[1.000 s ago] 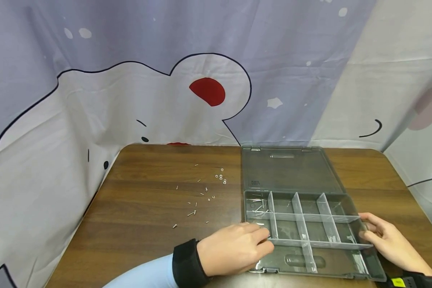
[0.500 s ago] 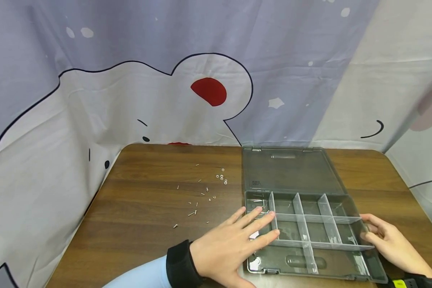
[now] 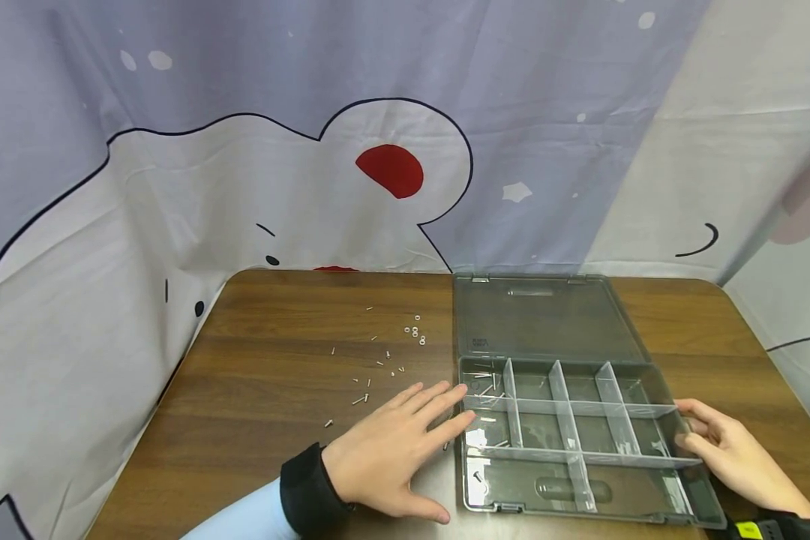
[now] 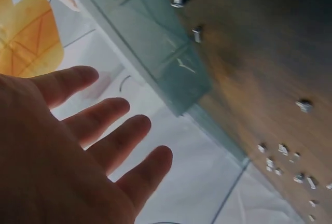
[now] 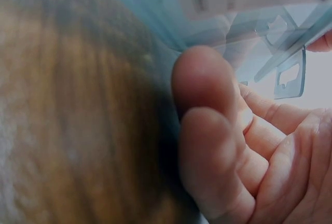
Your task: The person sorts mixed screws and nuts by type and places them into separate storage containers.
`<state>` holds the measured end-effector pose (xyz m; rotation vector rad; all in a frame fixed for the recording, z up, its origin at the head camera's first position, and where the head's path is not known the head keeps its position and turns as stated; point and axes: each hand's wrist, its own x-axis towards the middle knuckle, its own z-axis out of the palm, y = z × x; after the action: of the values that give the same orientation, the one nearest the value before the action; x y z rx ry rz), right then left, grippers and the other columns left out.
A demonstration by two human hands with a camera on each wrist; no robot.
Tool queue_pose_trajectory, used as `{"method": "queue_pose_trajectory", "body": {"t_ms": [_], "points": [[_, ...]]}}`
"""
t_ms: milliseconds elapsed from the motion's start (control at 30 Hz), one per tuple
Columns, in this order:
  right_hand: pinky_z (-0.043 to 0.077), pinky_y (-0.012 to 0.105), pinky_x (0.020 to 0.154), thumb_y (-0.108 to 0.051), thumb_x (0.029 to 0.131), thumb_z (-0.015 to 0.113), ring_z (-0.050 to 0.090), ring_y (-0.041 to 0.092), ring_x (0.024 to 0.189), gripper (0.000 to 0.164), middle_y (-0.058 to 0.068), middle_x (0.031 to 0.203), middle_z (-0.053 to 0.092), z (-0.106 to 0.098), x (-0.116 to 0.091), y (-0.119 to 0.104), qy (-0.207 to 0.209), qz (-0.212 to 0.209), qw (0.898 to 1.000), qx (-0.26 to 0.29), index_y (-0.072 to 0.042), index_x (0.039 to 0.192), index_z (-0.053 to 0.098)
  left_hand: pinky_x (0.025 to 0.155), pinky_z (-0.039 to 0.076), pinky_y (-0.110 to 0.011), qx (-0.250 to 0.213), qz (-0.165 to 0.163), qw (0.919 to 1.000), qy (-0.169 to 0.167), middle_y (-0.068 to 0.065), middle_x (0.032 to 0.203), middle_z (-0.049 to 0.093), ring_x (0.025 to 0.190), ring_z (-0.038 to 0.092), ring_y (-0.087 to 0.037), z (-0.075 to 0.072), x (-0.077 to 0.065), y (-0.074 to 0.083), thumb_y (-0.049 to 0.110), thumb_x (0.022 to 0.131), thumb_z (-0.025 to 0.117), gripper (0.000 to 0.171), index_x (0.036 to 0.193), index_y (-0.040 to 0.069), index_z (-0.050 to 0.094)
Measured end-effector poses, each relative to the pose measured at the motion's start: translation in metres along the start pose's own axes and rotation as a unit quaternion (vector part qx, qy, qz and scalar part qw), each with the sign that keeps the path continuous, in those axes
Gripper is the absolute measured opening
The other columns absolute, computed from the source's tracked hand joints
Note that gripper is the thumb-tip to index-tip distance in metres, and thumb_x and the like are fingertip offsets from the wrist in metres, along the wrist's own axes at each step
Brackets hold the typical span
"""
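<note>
A grey translucent compartment box (image 3: 547, 487) lies with its lid (image 3: 547, 319) folded back on the wooden table. Several screws (image 3: 487, 390) sit in its back-left compartment; a few small metal pieces show in the left compartments nearer the front. My left hand (image 3: 391, 450) is spread out above the table just left of the box, holding nothing; the left wrist view shows its fingers (image 4: 124, 146) apart. At the box's right side, my right hand (image 3: 732, 454) grips the wall. In the right wrist view its curled fingers (image 5: 205, 146) press against the box.
Small screws (image 3: 361, 400) lie scattered left of the box, with several white-looking rings (image 3: 415, 331) behind them. A few metal pieces lie close to the left hand. A patterned cloth (image 3: 277, 187) hangs behind the table (image 3: 256, 360).
My left hand was bent over the box's left compartments; its fingers have spread and it has drawn back left, off the box. The right hand has stayed on the box's right side.
</note>
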<state>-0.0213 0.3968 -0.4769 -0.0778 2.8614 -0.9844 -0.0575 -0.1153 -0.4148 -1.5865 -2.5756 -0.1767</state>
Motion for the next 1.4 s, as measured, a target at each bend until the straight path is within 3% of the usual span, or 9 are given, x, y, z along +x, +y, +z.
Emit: {"method": "queue_pose_trajectory", "body": {"t_ms": [133,267,367,533,667,867,1033,1267,1400], "points": [[0.045,0.023,0.06,-0.006,0.099,0.061,0.055,-0.005,0.075,0.042,0.011,0.1,0.074,0.0,0.001,0.001,0.004,-0.005,1.0,0.0,0.007,0.137,0.05,0.121,0.039,-0.048,-0.011,0.001,0.9999,0.011,-0.011,0.161,0.041,0.148,0.044,-0.028,0.004,-0.004,-0.007,0.079,0.079,0.067,0.101,0.153,0.014,0.045],[0.047,0.023,0.061,-0.006,0.1,0.061,0.056,-0.008,0.077,0.043,0.018,0.106,0.073,0.0,0.0,0.001,0.002,-0.003,1.0,0.0,0.008,0.138,0.049,0.111,0.046,-0.04,-0.007,0.012,0.9998,0.018,-0.006,0.142,0.054,0.133,0.054,-0.021,0.011,-0.004,-0.012,0.067,0.082,0.074,0.081,0.141,0.015,0.054],[0.047,0.023,0.06,-0.007,0.1,0.061,0.056,-0.008,0.077,0.043,0.02,0.108,0.073,0.0,0.0,0.002,0.0,-0.002,1.0,0.005,0.008,0.139,0.049,0.1,0.05,-0.034,0.008,0.023,0.9997,0.008,-0.001,0.13,0.056,0.118,0.056,-0.017,0.017,-0.003,-0.013,0.057,0.085,0.074,0.066,0.135,0.017,0.058],[0.046,0.023,0.061,-0.004,0.098,0.062,0.056,-0.006,0.076,0.041,0.003,0.096,0.075,0.001,0.0,0.003,0.007,-0.011,1.0,0.013,0.007,0.136,0.051,0.082,0.049,-0.027,0.053,0.059,0.9969,-0.001,0.005,0.121,0.06,0.1,0.056,-0.012,0.026,0.002,-0.011,0.036,0.095,0.07,0.034,0.126,0.021,0.066],[0.047,0.023,0.061,-0.004,0.098,0.062,0.058,-0.008,0.078,0.041,0.01,0.099,0.076,0.001,0.0,0.004,0.008,-0.015,1.0,0.009,0.007,0.135,0.051,0.077,0.051,-0.025,0.089,0.079,0.993,0.007,0.008,0.117,0.062,0.094,0.057,-0.01,0.032,0.005,-0.008,0.023,0.098,0.066,0.018,0.116,0.024,0.071],[0.046,0.023,0.06,-0.005,0.099,0.061,0.056,-0.006,0.076,0.042,0.002,0.097,0.075,0.001,0.0,0.003,0.005,-0.009,1.0,0.01,0.007,0.137,0.05,0.063,0.051,-0.022,0.138,0.087,0.9862,0.029,0.011,0.099,0.06,0.081,0.057,-0.006,0.035,0.009,-0.004,0.025,0.094,0.069,0.006,0.095,0.027,0.074],[0.046,0.023,0.06,-0.004,0.098,0.061,0.056,-0.005,0.075,0.042,0.001,0.096,0.075,0.002,0.0,0.003,0.006,-0.007,1.0,0.011,0.007,0.137,0.05,0.051,0.048,-0.023,0.164,0.1,0.9808,0.035,0.012,0.088,0.059,0.072,0.059,-0.004,0.036,0.01,-0.003,0.024,0.091,0.071,0.012,0.081,0.03,0.074],[0.045,0.023,0.06,-0.004,0.098,0.061,0.056,-0.005,0.076,0.041,-0.021,0.092,0.068,0.001,0.0,0.005,0.008,-0.015,1.0,0.022,0.007,0.136,0.051,0.055,0.05,-0.022,0.143,0.089,0.9855,0.02,0.011,0.083,0.058,0.072,0.06,-0.005,0.034,0.011,-0.005,0.017,0.09,0.072,0.01,0.085,0.026,0.072],[0.045,0.023,0.06,-0.002,0.097,0.062,0.057,-0.006,0.077,0.04,-0.023,0.091,0.069,0.001,0.0,0.006,0.012,-0.022,0.999,0.024,0.008,0.134,0.051,0.063,0.053,-0.024,0.115,0.079,0.99,0.021,0.009,0.083,0.057,0.075,0.059,-0.007,0.029,0.013,-0.008,0.016,0.086,0.072,0.01,0.094,0.021,0.068]]}}
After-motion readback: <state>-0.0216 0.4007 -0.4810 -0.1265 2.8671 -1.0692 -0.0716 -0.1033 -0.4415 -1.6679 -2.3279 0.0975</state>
